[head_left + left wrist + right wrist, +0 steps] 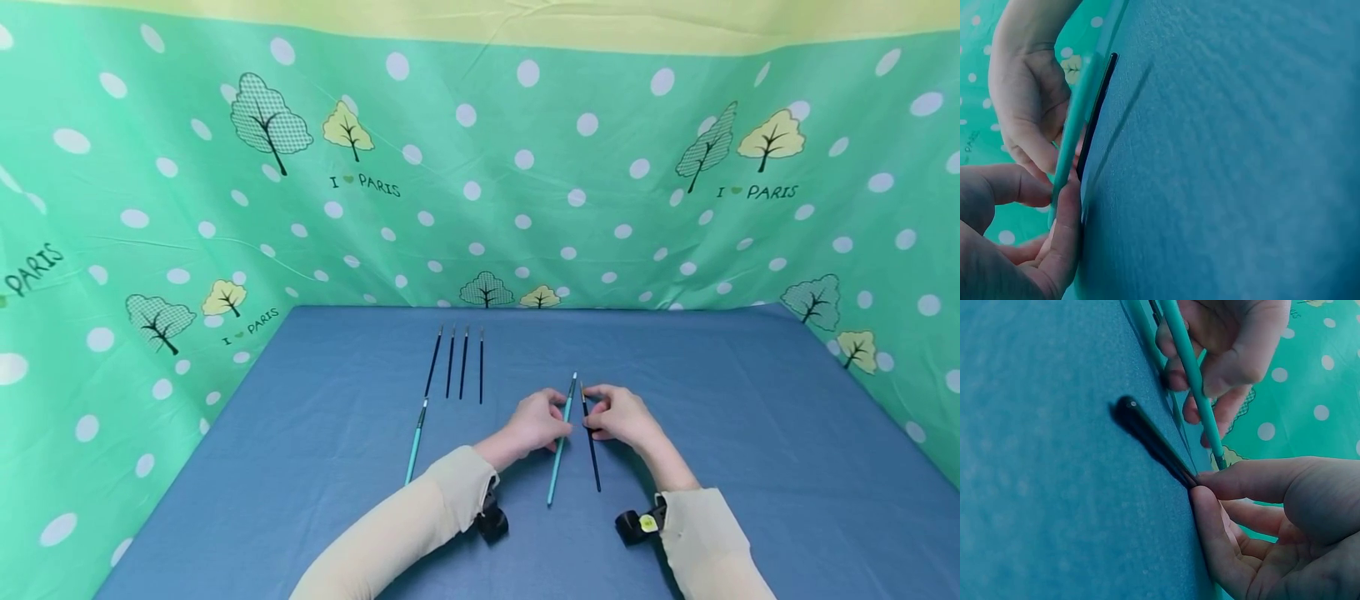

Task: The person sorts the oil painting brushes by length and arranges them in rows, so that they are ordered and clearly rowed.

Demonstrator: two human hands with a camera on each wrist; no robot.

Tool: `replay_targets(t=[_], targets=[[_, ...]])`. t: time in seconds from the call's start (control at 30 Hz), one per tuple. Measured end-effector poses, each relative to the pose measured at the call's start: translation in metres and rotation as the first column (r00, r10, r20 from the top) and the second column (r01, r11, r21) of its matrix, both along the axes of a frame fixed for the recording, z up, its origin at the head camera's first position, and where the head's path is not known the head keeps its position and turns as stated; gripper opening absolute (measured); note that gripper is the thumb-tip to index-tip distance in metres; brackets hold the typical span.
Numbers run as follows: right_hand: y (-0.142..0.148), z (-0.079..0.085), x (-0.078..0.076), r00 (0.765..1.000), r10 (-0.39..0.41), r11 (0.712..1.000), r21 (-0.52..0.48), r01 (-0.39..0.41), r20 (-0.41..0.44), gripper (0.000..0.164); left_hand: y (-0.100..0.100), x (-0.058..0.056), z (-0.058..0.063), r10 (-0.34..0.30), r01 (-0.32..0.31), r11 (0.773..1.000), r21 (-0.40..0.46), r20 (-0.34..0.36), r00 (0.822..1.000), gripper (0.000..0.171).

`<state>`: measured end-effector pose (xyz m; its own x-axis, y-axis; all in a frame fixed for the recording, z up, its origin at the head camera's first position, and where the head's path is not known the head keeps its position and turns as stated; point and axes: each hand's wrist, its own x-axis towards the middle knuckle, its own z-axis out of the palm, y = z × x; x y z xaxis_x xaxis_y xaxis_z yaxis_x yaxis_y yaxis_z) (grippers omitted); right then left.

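Near the middle of the blue cloth, my left hand (538, 421) pinches a teal-handled paintbrush (556, 475) between thumb and fingers. Its pale tip points away from me, and in the right wrist view the teal handle (1188, 356) stands raised off the cloth. Just to the right, my right hand (622, 415) pinches a black-handled paintbrush (595, 467) close to its bristle end. That black handle (1154, 437) lies low over the cloth, its rounded end towards me. The two brushes are side by side with a narrow gap between them.
Several thin dark paintbrushes (463, 362) lie in a row at the back left, tips away from me. Another teal paintbrush (415, 442) lies in front of them, its lower end by the left sleeve (420, 517). A green dotted curtain (555, 183) borders the blue-covered table (300, 417).
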<state>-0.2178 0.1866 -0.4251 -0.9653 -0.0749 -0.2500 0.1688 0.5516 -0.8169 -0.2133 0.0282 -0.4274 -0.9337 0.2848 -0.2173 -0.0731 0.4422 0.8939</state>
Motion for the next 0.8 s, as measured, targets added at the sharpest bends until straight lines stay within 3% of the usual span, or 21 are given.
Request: replay_targets(t=[0.27,0.5,0.8], targets=[[0.001,-0.001,0.002,1.000,0.009,1.000,0.002,-0.009,-0.005,0.052,-0.015,0.003,-0.002,0.005,-0.005,0.999,0.036,0.000,1.000,0.050],[0.001,-0.001,0.001,1.000,0.008,1.000,0.006,-0.008,-0.009,0.052,-0.028,0.006,0.004,-0.012,0.010,0.996,0.090,0.013,1.000,0.051],[0.000,0.000,0.001,1.000,0.019,1.000,-0.003,-0.019,-0.011,0.052,-0.048,0.012,0.012,-0.003,0.003,0.997,0.073,0.000,1.000,0.052]])
